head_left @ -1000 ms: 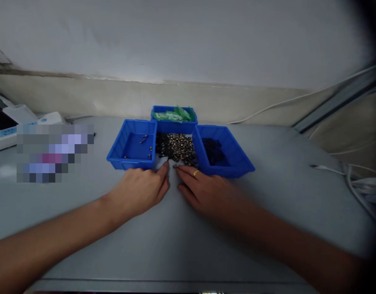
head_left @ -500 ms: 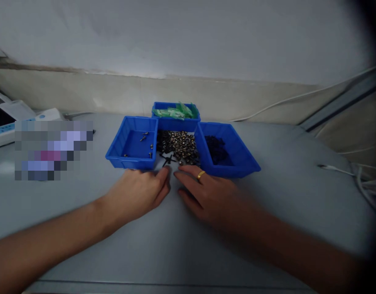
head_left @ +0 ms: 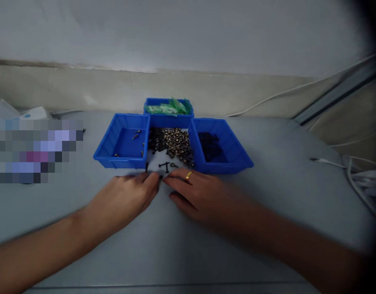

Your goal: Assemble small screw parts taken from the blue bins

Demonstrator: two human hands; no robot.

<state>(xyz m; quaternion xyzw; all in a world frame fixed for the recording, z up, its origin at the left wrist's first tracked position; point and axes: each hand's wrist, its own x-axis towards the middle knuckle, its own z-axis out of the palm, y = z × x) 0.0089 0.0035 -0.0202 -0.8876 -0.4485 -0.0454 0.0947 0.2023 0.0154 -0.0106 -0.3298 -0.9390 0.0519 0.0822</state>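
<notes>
Both my hands lie palm down on the grey table point(head_left: 175, 253), fingertips meeting just in front of a pile of small metal screws point(head_left: 172, 143). My left hand point(head_left: 123, 200) has its fingers drawn together, touching a small dark piece at their tips. My right hand point(head_left: 200, 194), with a gold ring, points its fingers at the same spot. Three loose dark screws point(head_left: 165, 165) lie just beyond the fingertips. What the fingertips pinch, if anything, is too small to make out.
A blue tray point(head_left: 114, 159) with a few screws stands on the left, a blue tray point(head_left: 233, 163) of dark parts on the right, a blue tray point(head_left: 154, 118) of green pieces behind. White cables point(head_left: 359, 179) lie at the right; a white power strip point(head_left: 31, 113) sits far left.
Both hands have drawn back slightly toward me from the pile. A few dark screws now lie separated on the table in front of the pile.
</notes>
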